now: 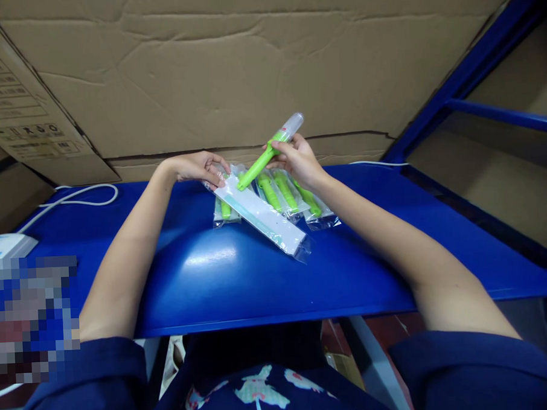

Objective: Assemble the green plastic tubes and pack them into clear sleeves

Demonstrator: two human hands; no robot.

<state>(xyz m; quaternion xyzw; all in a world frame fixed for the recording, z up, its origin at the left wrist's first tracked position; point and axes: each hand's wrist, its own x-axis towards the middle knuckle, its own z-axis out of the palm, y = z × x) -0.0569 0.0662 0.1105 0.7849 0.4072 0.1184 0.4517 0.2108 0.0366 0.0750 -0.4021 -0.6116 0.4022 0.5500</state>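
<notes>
In my right hand (296,158) is a bright green stick-shaped tool (262,160) with a clear tubular cap; its exact kind I cannot make out. It slants up to the right, its lower end over a flat white packet (260,214) in clear plastic. My left hand (206,169) pinches the upper left end of that packet. Beneath and behind lie several similar green tools in clear plastic bags, one bagged green tool (226,208) at the left and another bagged tool (312,202) at the right, partly hidden by the packet and my right hand.
The blue table (205,292) has its front edge close to my body. Cardboard (249,73) walls off the back, with a blue metal frame (433,119) at the right. A white power strip (12,245) and its white cable (87,195) lie at the left. A blurred patch covers the lower left.
</notes>
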